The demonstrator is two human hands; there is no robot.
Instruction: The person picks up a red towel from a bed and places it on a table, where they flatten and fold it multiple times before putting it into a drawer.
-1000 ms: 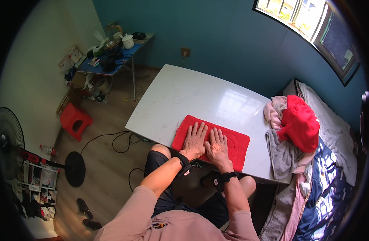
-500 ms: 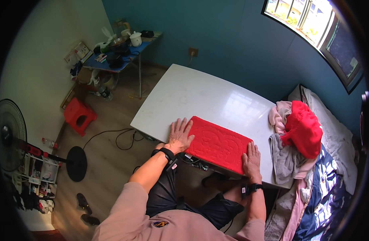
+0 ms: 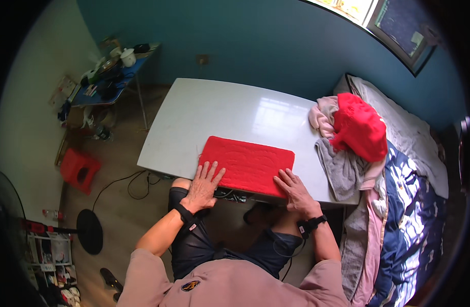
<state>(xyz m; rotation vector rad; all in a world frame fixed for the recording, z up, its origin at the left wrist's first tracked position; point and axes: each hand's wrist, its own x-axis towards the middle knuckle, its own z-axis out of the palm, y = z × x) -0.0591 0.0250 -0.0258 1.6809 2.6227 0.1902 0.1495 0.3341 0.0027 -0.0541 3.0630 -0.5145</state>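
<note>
A red towel, folded into a flat rectangle, lies along the front edge of the white table. My left hand rests on its near left corner with the fingers spread and pointing away from me. On the near right corner lies my right hand, fingers stretched out over the cloth. Neither hand grips anything. To the right, a heap of cloths sits at the table's end: a crumpled red cloth, a grey towel and a pink cloth.
Bedding lies beyond the table's right end. A blue side table with crockery stands far left. A red stool, a black fan base and a cable are on the floor at left.
My view has turned, so the room appears shifted left. Both hands have moved from the red towel's side edges onto its near corners. The towel's embossed pattern now shows more faintly.
</note>
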